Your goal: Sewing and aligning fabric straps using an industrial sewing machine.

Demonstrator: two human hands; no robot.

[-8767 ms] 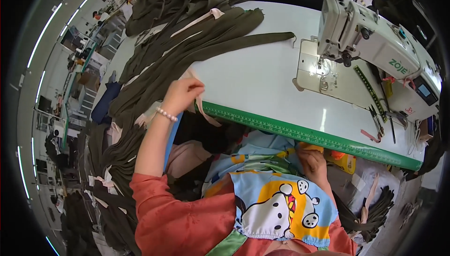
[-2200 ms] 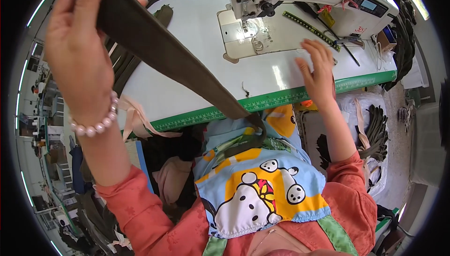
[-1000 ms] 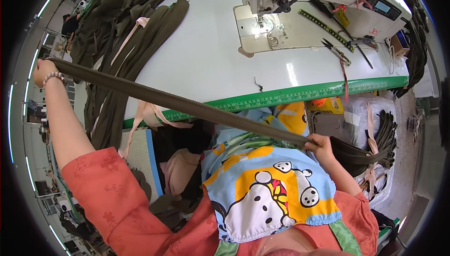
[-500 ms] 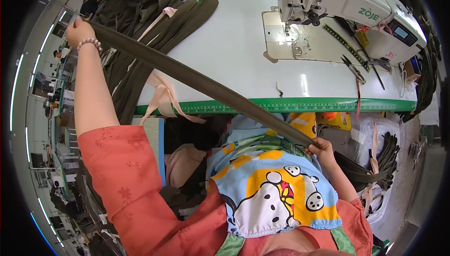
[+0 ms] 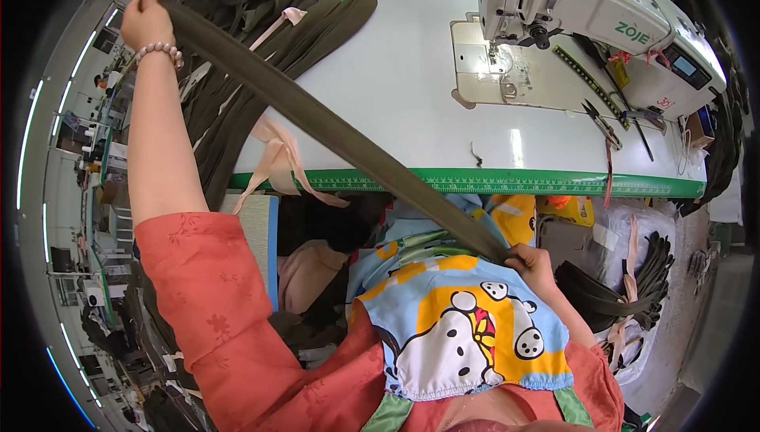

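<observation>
Fingers of left hand (image 5: 146, 17) and right hand (image 5: 532, 262) pinch the ends of an olive fabric strip (image 5: 332, 131), stretched slantwise over the white sewing table (image 5: 412, 84); probably light, limp, non-fragile, best held at both ends.

My left arm reaches straight out, far left, left hand (image 5: 146, 17) closed, fingers pinched. My right hand (image 5: 532, 262) is fisted near my lap, elbow bent.

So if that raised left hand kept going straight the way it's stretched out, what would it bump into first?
Probably nothing close: the left hand, gripping the olive fabric strip, reaches up and away past the heaped olive fabric toward open floor. Depth is hard to judge here.
</observation>
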